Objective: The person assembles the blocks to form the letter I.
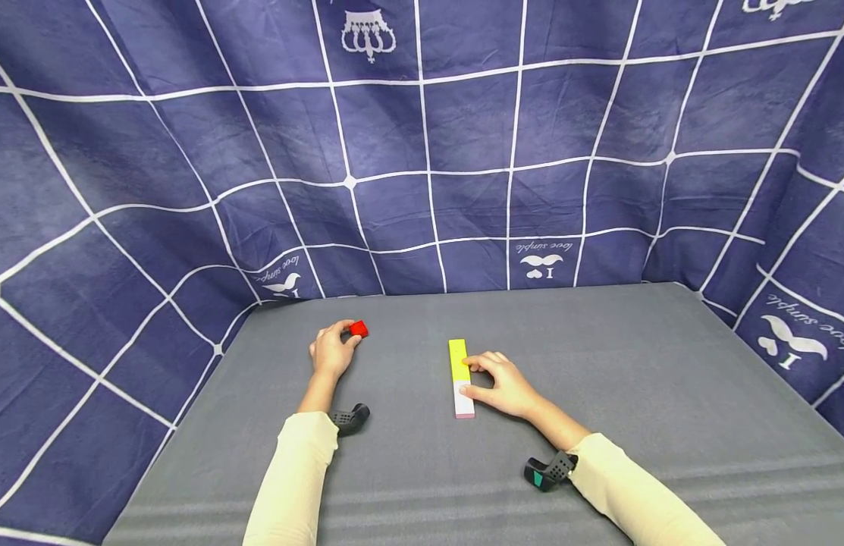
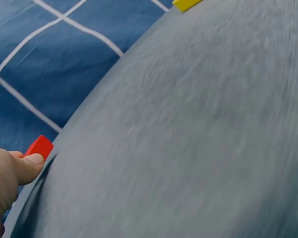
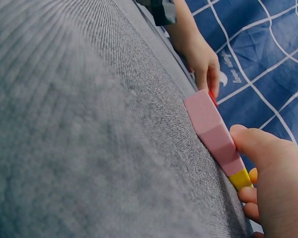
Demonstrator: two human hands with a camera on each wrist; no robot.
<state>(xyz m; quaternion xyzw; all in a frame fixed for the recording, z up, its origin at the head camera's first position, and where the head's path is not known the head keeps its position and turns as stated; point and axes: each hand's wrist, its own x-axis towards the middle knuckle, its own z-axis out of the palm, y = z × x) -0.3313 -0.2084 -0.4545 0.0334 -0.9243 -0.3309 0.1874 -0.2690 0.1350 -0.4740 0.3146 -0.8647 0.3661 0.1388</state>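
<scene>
My left hand (image 1: 333, 352) is at the far left of the grey table, pinching a small red block (image 1: 359, 328) between thumb and fingers. Only one end of that red block (image 2: 39, 147) shows past the thumb in the left wrist view. Near the middle of the table, a yellow block (image 1: 459, 358) and a pale pink block (image 1: 464, 400) lie end to end in a line. My right hand (image 1: 505, 385) rests at their right side, thumb against the pink block (image 3: 211, 124) and bent fingers at the yellow one (image 3: 240, 179). Its thumb and fingers are spread along the row.
Grey cloth covers the table (image 1: 599, 356), with folds along the near side. A blue curtain (image 1: 462, 152) with white grid lines hangs behind the table and at both sides. Black wrist straps (image 1: 550, 471) sit on both forearms.
</scene>
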